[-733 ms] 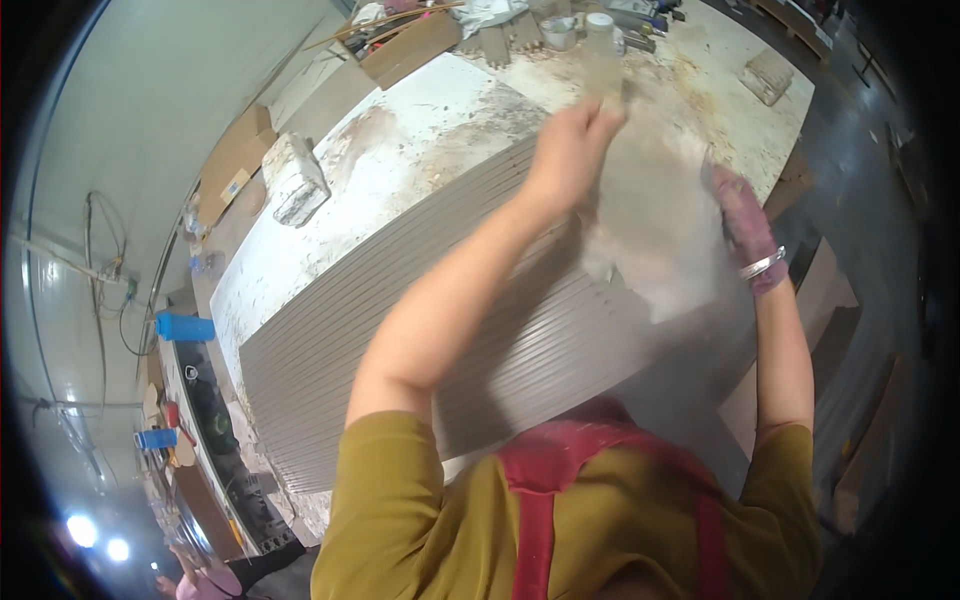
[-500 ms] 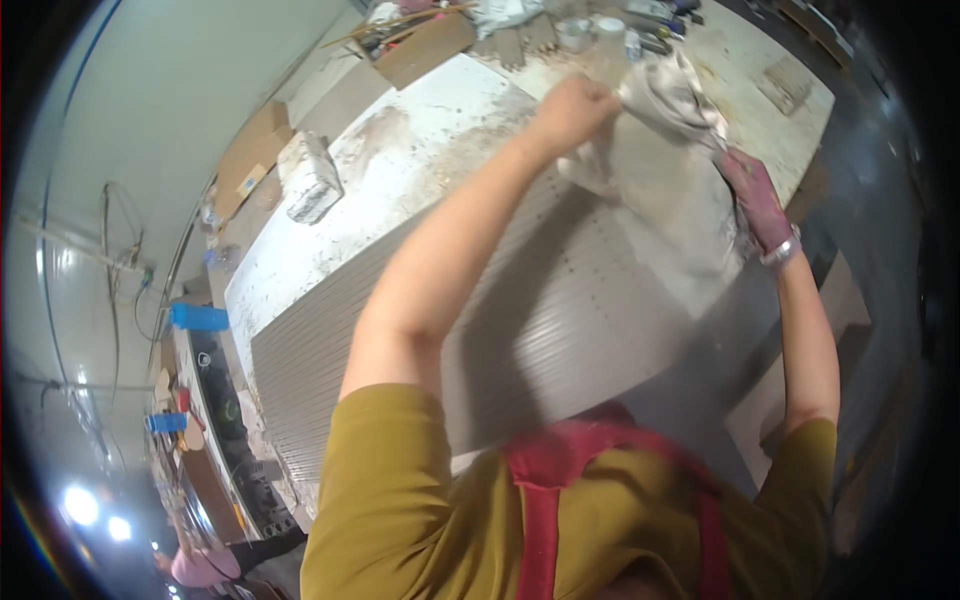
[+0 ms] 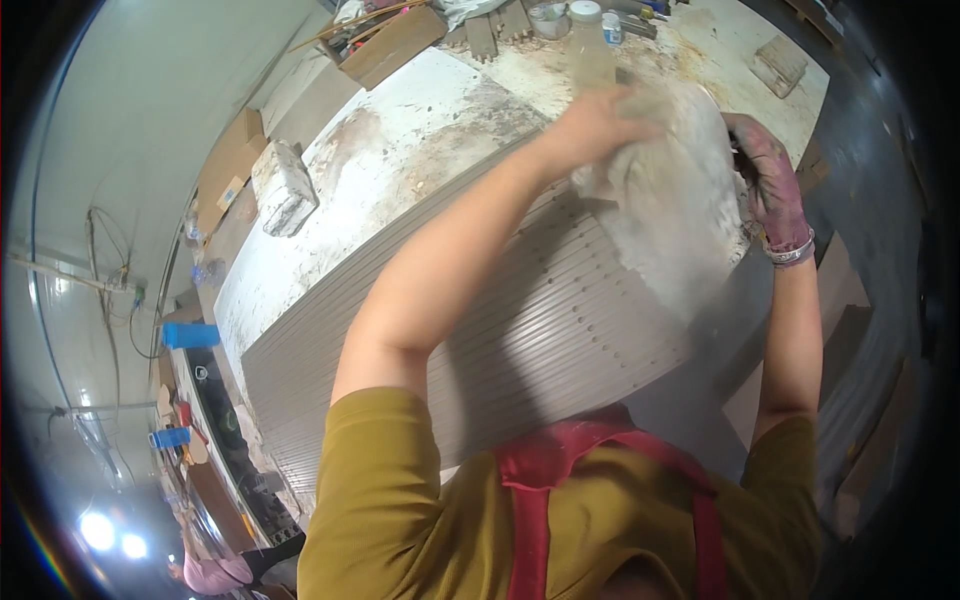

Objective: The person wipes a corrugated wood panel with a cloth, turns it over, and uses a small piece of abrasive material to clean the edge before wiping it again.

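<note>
A whitish, dusty cloth [image 3: 690, 190] hangs over the far right part of a grey grooved panel [image 3: 500, 330], its lower part smeared by motion. My bare left hand [image 3: 600, 125] reaches to the cloth's upper left side; its fingertips are blurred, so their grip does not show. At the cloth's right edge, my right hand [image 3: 772, 185] wears a stained purple glove, with fingers curled round the edge. Rows of small round holes run across the panel's right part.
The panel lies on a stained white table [image 3: 400, 130]. A plaster-smeared block [image 3: 283, 188] stands at the left, a lidded jar [image 3: 590, 50] and a cardboard box [image 3: 395, 45] at the far side. A flat piece [image 3: 778, 66] lies far right. Another person [image 3: 220, 572] is at lower left.
The cloth has spread out and swung, no longer bunched at its top. My left hand has moved slightly down and to the right; my right hand's fingers have bent further.
</note>
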Tool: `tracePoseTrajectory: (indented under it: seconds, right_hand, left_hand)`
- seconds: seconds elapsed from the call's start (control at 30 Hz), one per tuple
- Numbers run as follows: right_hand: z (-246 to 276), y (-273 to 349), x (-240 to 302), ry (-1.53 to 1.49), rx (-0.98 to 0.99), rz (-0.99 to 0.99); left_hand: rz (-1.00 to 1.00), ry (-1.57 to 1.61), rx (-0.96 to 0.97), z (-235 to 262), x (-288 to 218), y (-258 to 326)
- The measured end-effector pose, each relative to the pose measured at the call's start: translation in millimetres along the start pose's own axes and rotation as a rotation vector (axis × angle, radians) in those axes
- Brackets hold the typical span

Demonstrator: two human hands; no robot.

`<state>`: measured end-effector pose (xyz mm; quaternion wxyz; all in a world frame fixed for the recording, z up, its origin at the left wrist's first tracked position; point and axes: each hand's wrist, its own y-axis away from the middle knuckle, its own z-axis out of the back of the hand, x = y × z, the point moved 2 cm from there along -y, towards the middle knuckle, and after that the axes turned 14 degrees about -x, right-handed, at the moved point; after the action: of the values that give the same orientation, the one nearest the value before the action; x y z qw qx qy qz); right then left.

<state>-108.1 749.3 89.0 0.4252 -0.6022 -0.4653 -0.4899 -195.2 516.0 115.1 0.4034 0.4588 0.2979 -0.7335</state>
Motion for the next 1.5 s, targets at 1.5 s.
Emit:
tracePoseTrajectory:
  seconds: [1.5]
  right_hand:
    - [-4.2,55.4,-149.6,-0.844,-0.291,-0.498]
  left_hand:
    - [-0.783,-1.184,0.067,-15.7,-4.2,6.8]
